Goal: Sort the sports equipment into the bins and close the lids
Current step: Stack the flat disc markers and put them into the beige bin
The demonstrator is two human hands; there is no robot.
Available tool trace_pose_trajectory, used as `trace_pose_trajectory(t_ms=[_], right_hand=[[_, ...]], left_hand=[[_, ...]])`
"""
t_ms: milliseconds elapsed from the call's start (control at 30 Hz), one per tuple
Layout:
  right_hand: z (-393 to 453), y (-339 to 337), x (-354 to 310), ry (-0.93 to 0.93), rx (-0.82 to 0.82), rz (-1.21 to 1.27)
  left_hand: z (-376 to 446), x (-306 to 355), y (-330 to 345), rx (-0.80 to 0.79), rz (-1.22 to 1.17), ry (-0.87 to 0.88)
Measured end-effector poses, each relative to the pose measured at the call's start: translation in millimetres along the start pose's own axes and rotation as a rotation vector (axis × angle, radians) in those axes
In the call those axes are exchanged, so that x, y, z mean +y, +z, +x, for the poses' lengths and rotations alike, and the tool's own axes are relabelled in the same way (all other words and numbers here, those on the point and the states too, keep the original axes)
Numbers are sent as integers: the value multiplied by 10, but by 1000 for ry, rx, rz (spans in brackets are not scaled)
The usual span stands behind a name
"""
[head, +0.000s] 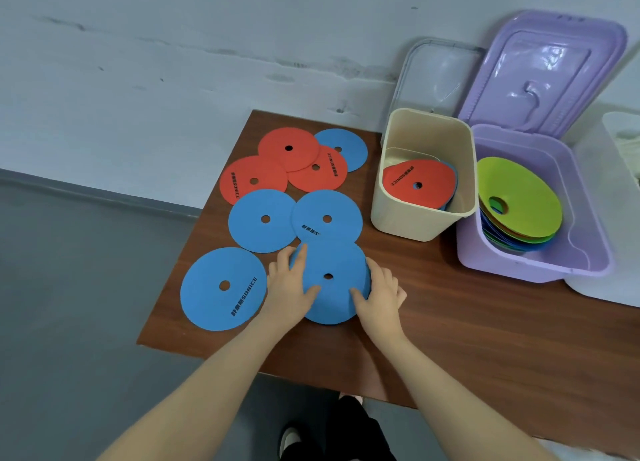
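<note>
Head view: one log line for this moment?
hands: left and right gripping flat blue disc | site: brown wooden table | cream bin: open

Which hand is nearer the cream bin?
Right. The right hand grips the blue disc's right edge, on the side toward the cream bin; the left hand grips its left edge, farther away.

Brown table: discs, cream bin, purple bin.

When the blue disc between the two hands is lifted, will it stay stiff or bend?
The blue disc looks very thin, and similar discs curve inside the cream bin, so it will probably bend. It seems light. Lying flat on the table, it cannot roll.
</note>
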State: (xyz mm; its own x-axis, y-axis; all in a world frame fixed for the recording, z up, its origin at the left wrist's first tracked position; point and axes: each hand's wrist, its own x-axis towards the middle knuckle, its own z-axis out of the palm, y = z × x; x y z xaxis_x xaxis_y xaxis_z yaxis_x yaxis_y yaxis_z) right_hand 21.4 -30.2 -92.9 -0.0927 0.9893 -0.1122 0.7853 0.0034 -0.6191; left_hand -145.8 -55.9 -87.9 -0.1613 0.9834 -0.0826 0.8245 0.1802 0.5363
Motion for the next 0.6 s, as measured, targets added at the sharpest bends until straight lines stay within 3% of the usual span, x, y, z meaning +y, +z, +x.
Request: trace_pose_trajectory(t_ms=[167,333,433,600], right_hand=[[-111,193,-374,-163,-36,-2],[-156,543,-792,-190,-136,-10],[-137,715,-944,-231,-235,-125],[-137,873,-937,-260,-327,-233]], left_hand=[[-187,-360,-308,149,-4,-95],[-279,-758,-605,126,67,-229],[-289,-988,-711,33,126,-312],[-276,-1240,-671,-252,197,-391]])
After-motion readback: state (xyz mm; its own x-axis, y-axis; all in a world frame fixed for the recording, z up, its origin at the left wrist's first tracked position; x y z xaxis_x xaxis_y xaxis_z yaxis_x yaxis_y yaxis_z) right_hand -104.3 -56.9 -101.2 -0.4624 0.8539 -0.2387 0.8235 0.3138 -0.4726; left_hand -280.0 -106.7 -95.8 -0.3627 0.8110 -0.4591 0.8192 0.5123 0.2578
